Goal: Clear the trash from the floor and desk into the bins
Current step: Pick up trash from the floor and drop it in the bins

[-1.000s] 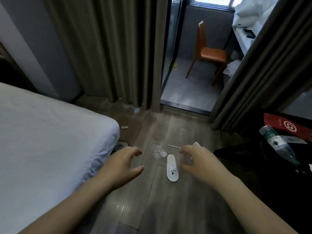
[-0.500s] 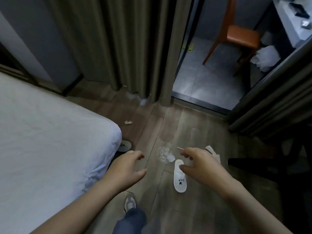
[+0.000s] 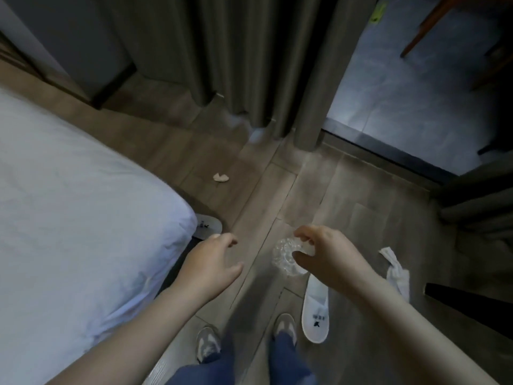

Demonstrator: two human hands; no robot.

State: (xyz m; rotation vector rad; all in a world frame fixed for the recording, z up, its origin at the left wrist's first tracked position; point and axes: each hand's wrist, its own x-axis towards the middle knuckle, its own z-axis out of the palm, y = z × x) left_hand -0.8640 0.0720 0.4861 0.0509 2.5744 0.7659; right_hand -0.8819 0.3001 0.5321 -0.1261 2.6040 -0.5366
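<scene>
A crumpled clear plastic wrapper (image 3: 284,255) lies on the wooden floor. My right hand (image 3: 327,259) hangs above it with fingers loosely curved, overlapping its right edge, and holds nothing. My left hand (image 3: 213,262) is held out beside the bed corner, fingers relaxed and empty. A small crumpled tissue (image 3: 221,177) lies farther off near the curtain. A white paper strip (image 3: 397,273) lies on the floor to the right of my right hand.
A white bed (image 3: 83,218) fills the left. One white slipper (image 3: 315,315) lies by my right foot, another (image 3: 208,225) pokes out under the bed. Grey curtains (image 3: 249,65) hang ahead; a tiled area with chair legs (image 3: 433,26) is behind them. Dark furniture (image 3: 469,307) stands right.
I have stepped forward and the view has tilted down. My feet now show. The plastic wrapper now lies right under my right hand; both hands keep the same pose.
</scene>
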